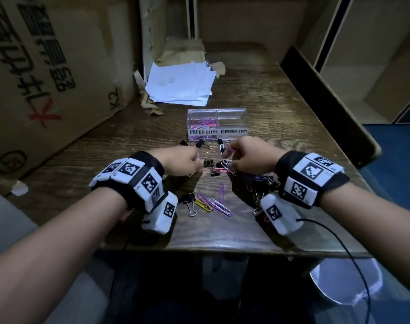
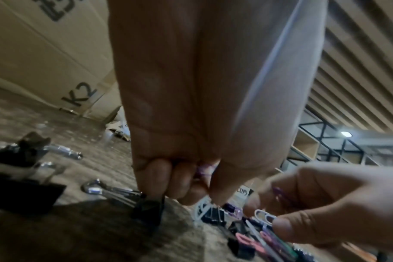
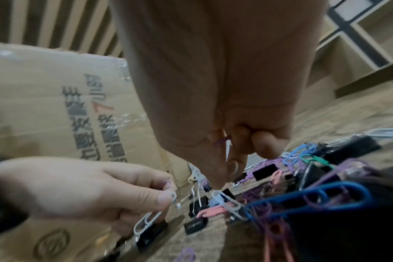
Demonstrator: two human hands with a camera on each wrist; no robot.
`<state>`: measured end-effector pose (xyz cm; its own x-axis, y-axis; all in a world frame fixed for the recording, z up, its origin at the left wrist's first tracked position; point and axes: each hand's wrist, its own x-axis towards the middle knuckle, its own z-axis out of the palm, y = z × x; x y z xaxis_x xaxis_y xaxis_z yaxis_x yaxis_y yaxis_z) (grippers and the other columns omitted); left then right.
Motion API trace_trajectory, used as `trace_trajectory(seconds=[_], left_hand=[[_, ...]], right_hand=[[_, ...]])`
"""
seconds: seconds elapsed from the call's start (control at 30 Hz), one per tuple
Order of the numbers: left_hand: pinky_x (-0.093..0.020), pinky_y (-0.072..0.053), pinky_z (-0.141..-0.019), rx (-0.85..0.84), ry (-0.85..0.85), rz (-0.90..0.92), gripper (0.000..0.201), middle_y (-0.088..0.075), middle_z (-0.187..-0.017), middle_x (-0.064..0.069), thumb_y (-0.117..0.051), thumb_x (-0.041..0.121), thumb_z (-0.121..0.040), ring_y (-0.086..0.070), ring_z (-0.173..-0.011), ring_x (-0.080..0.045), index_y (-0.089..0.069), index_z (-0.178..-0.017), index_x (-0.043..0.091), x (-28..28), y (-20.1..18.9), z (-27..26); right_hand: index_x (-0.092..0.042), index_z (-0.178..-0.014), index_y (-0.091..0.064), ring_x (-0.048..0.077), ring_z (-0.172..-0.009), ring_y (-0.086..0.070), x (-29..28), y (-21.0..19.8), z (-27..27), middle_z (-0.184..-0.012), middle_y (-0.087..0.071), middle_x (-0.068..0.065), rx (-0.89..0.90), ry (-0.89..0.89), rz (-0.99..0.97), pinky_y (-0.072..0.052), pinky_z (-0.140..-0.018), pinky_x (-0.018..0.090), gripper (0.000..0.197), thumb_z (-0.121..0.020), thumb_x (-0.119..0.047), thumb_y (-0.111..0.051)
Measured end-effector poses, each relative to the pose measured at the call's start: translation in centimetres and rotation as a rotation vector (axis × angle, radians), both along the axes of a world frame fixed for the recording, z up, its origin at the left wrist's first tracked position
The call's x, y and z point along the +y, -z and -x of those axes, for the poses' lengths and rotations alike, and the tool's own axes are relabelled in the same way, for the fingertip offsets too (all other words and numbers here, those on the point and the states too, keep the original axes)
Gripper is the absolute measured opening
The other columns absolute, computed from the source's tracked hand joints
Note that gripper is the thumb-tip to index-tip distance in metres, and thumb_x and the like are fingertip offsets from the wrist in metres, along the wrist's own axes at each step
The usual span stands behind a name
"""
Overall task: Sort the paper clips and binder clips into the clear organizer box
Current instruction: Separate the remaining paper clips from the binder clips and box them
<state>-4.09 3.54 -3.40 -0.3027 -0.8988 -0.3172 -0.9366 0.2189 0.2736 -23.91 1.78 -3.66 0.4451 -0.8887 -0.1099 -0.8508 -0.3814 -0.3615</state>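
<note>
Nearby, both hands [image 1: 213, 157] pinch paper clips [image 1: 228, 166] above scattered binder clips [image 1: 207, 163], before the organizer box [image 1: 218, 123] and cardboard carton [image 1: 47, 73].

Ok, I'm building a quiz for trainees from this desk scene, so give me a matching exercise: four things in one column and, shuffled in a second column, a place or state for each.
Things
1. PAPER CLIPS compartment
2. BINDER CLIPS compartment
3. white paper stack
4. cardboard box

Places or states
A. stands at the left side of the table
B. shows no clips inside
C. holds coloured clips
D. lies behind the organizer box

Pairs: 1-C, 2-B, 3-D, 4-A.
</note>
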Motion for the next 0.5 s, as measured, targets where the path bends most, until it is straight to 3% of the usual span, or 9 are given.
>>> trace_trajectory(seconds=[0.03, 0.1, 0.17, 0.27, 0.33, 0.37, 0.4, 0.5], left_hand=[[-0.031, -0.033, -0.061, 0.061, -0.035, -0.006, 0.024, -0.052, -0.082, -0.003, -0.042, 0.030, -0.103, -0.046, -0.077, -0.019, -0.050, -0.094, 0.010, 0.1, -0.2, -0.1], [-0.029, -0.033, -0.056, 0.195, -0.094, -0.015, 0.021, -0.049, -0.077, -0.004, -0.040, 0.028, -0.104, -0.041, -0.068, -0.019, -0.044, -0.092, 0.012, 0.4, -0.6, -0.3], [-0.026, -0.030, -0.047, 0.334, -0.130, -0.053, 0.017, -0.057, -0.079, -0.012, -0.038, 0.022, -0.103, -0.040, -0.056, -0.018, -0.043, -0.092, 0.010, 0.6, -0.7, -0.4], [-0.018, -0.034, -0.042, 0.458, -0.184, -0.125, 0.007, -0.065, -0.086, -0.002, -0.038, 0.012, -0.100, -0.044, -0.044, -0.003, -0.040, -0.107, 0.014, 0.9, -0.6, -0.3], [-0.017, -0.034, -0.041, 0.492, -0.213, -0.155, 0.019, -0.061, -0.083, -0.001, -0.036, 0.009, -0.100, -0.041, -0.047, -0.006, -0.040, -0.118, 0.015, 0.8, -0.6, 0.0], [-0.016, -0.034, -0.040, 0.525, -0.239, -0.160, 0.020, -0.058, -0.080, -0.002, -0.035, 0.009, -0.100, -0.039, -0.049, -0.008, -0.043, -0.118, 0.014, 0.7, -0.6, 0.1], [-0.016, -0.033, -0.039, 0.571, -0.272, -0.161, 0.021, -0.054, -0.076, -0.002, -0.033, 0.009, -0.101, -0.038, -0.050, -0.009, -0.047, -0.116, 0.013, 0.5, -0.6, 0.2], [-0.019, -0.033, -0.041, 0.717, -0.369, -0.100, 0.023, -0.046, -0.068, 0.002, -0.033, 0.012, -0.102, -0.042, -0.052, -0.010, -0.055, -0.109, 0.013, -0.7, -1.5, 0.4]], right_hand=[[-0.024, -0.087, -0.065, 0.017, -0.076, -0.054, 0.0, -0.1, 0.1, -0.077, -0.061, -0.004, -0.024, 0.008, -0.015, -0.038, -0.067, 0.021, 0.004, -0.088, -0.020, -0.064], [-0.020, -0.071, -0.058, 0.015, -0.062, -0.047, -0.2, -0.1, 0.3, -0.062, -0.051, -0.007, -0.109, 0.043, -0.076, -0.037, -0.055, 0.021, 0.022, -0.093, -0.022, -0.060], [-0.015, -0.068, -0.051, 0.011, -0.051, -0.037, -0.3, -0.1, 0.4, -0.056, -0.042, -0.005, -0.245, 0.089, -0.157, -0.030, -0.045, 0.016, 0.028, -0.096, -0.020, -0.056], [-0.016, -0.070, -0.051, 0.012, -0.055, -0.039, -0.2, -0.3, 0.5, -0.062, -0.046, -0.003, -0.344, 0.131, -0.213, -0.031, -0.052, 0.026, 0.028, -0.097, -0.015, -0.043], [-0.013, -0.088, -0.059, 0.017, -0.073, -0.050, -0.3, -0.4, 0.6, -0.078, -0.056, 0.000, -0.256, 0.106, -0.158, -0.040, -0.065, 0.029, 0.026, -0.099, -0.020, -0.036], [-0.011, -0.092, -0.058, 0.019, -0.079, -0.052, -0.3, -0.4, 0.6, -0.085, -0.059, 0.002, -0.207, 0.092, -0.129, -0.043, -0.072, 0.031, 0.028, -0.099, -0.023, -0.033], [-0.012, -0.088, -0.056, 0.020, -0.078, -0.052, -0.3, -0.4, 0.6, -0.084, -0.058, 0.004, -0.192, 0.089, -0.129, -0.043, -0.072, 0.030, 0.029, -0.099, -0.024, -0.032], [-0.017, -0.071, -0.046, 0.015, -0.056, -0.039, -0.7, -1.1, 0.1, -0.067, -0.045, 0.002, -0.319, 0.102, -0.221, -0.033, -0.047, 0.023, 0.031, -0.099, -0.020, -0.033]])
